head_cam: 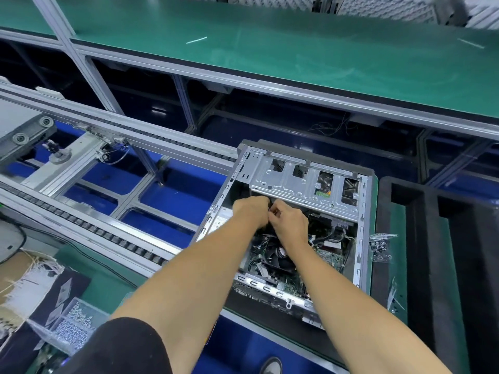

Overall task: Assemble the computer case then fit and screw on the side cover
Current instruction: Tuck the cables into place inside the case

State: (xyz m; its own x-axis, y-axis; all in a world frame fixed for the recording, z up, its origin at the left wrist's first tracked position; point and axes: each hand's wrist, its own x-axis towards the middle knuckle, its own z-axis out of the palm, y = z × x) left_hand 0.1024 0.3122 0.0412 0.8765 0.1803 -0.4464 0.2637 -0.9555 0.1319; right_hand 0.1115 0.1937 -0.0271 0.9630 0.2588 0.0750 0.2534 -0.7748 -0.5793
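The computer case (297, 220) lies on its side with the open side facing up, its long axis running from near the person away toward the far green bench (297, 49), tilted slightly to the right. The silver drive cage (305, 182) fills the far end, just beyond both hands; the perforated rear panel (270, 290) is the near end, under the forearms.

Both hands meet inside the case, at the near edge of the drive cage. The left hand (249, 213) has its fingers curled inward, knuckles up. The right hand (290, 225) touches it, fingers bent and pinching something small and dark between the 2 hands; what it is cannot be told.

Below the right hand sits the black cooler fan (275, 259) on the green motherboard (328, 256). To the right of the right hand, past the case wall, lies a clear bag of small parts (382, 247) beside a black foam tray (442, 252). Left of the left hand runs a roller conveyor rail (81, 225). Near the left elbow stands a clear box of screws (71, 330).
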